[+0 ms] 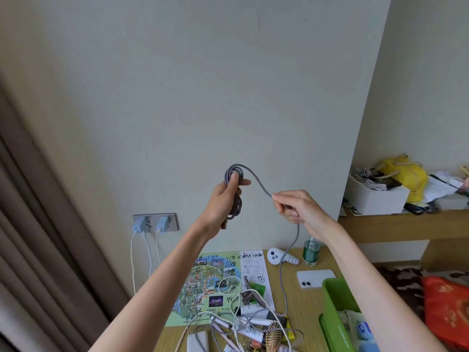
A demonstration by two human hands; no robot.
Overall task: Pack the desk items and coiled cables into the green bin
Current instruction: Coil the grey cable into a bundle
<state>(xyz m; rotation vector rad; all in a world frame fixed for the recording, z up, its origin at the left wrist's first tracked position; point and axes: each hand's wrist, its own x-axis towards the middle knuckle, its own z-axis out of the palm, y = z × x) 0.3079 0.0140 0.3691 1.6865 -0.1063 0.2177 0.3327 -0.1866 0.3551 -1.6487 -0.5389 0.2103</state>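
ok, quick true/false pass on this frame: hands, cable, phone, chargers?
1. The left hand holds the coiled part of the cable. True.
2. The right hand is empty. False: it pinches the cable's loose run.
3. The phone lies in the bin. False: it lies on the desk, beside the bin.
4. Two chargers are plugged into the wall socket. True.
5. The whole cable is coiled. False: a tail hangs from the right hand down to the desk.
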